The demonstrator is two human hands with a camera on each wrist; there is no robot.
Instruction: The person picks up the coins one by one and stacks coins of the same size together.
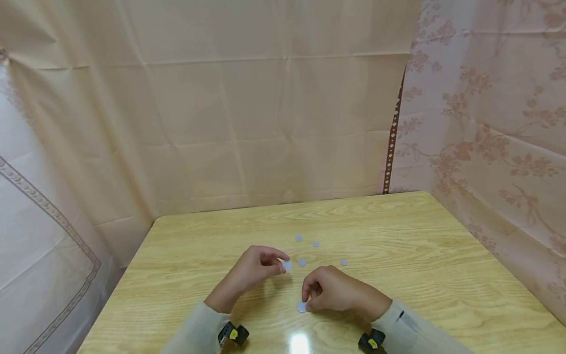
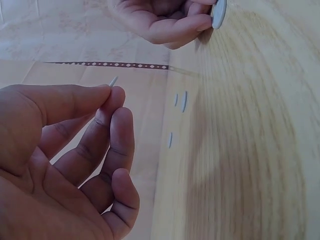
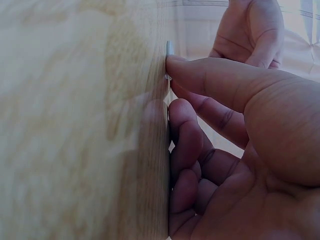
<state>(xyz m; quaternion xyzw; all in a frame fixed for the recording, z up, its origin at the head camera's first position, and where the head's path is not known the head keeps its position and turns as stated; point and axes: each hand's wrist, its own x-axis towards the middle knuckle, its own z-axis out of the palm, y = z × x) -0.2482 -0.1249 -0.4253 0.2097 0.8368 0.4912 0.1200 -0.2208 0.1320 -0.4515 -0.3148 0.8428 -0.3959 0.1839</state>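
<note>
Head view shows the left hand (image 1: 256, 269) pinching a small pale disc (image 1: 287, 265) between thumb and forefinger, held just above the wooden table (image 1: 442, 275). The right hand (image 1: 336, 292) has curled fingers pinching another disc (image 1: 301, 307) that lies against the tabletop. Four loose discs (image 1: 302, 262) lie just beyond. Being thin and flat, either disc could slip from a fingertip pinch, and a low wrist could scatter the loose ones.

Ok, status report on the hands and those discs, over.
Left hand pinches one pale disc off the table. Right hand grips another disc against the wood. Four loose discs beyond, nothing blocking.
</note>
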